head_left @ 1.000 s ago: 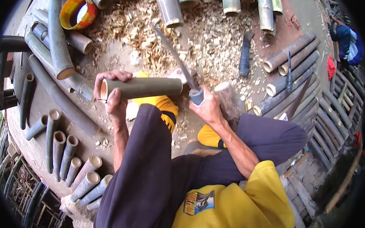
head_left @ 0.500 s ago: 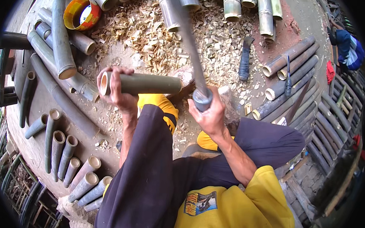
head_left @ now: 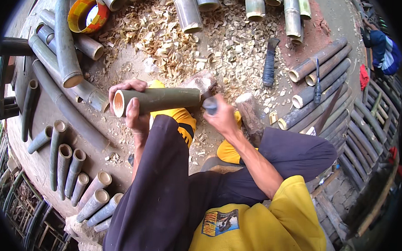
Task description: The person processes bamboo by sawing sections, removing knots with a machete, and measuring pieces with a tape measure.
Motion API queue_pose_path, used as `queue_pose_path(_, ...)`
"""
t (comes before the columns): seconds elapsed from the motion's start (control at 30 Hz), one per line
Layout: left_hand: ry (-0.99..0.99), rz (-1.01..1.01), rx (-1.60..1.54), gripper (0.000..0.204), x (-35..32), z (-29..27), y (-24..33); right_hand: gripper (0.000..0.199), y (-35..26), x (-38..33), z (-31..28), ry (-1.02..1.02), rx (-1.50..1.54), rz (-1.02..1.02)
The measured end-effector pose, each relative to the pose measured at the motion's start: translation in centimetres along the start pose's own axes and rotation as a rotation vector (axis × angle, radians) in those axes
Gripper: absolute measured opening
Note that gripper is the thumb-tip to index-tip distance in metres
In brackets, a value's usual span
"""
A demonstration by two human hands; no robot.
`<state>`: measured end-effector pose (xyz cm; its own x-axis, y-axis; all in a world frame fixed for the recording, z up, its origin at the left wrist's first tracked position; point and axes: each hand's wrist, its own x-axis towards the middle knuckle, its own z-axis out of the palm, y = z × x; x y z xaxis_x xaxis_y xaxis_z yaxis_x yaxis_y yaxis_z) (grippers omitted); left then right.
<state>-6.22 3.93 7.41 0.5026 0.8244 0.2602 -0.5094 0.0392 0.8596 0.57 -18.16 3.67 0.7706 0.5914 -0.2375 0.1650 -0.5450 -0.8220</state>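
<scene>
My left hand (head_left: 136, 120) grips a short green bamboo section (head_left: 164, 100) near its open pale end, fingers over the top and thumb underneath. The bamboo lies almost level above my shin, its far end against a wooden block (head_left: 202, 83). Closed around the dark handle of a machete (head_left: 210, 106), my right hand (head_left: 224, 120) is blurred by motion beside that far end. Most of the blade is hidden or smeared; a dark part shows by the block. Another knife with a wrapped handle (head_left: 269, 68) lies among the shavings.
Pale bamboo shavings (head_left: 168, 48) cover the ground ahead. Bamboo tubes (head_left: 64, 157) stand at the left, with longer poles (head_left: 69, 106) behind. Cut lengths (head_left: 318, 63) lie at the right beside a slim dark-handled tool (head_left: 318, 88). A short log (head_left: 248, 110) stands near my right hand.
The machete has swung down from its raised position, and my right hand has moved slightly left. In my left hand the bamboo has turned or shifted a little, and my grip on it differs.
</scene>
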Motion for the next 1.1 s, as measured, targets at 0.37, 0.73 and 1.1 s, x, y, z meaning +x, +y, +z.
queue_pose_path(0.37,0.531,-0.167,0.010,0.033,-0.6,0.9,0.2,0.031,-7.9,-0.4,-3.0,0.253,0.075,-0.180)
queue_pose_path(0.73,0.328,-0.169,-0.105,0.036,-1.3,0.4,0.3,0.028,-5.4,-0.7,-2.7,0.123,0.093,-0.043)
queue_pose_path(1.1,0.380,-0.141,0.021,0.035,0.2,0.8,0.7,0.034,-4.8,-0.8,-2.5,0.046,0.066,0.044)
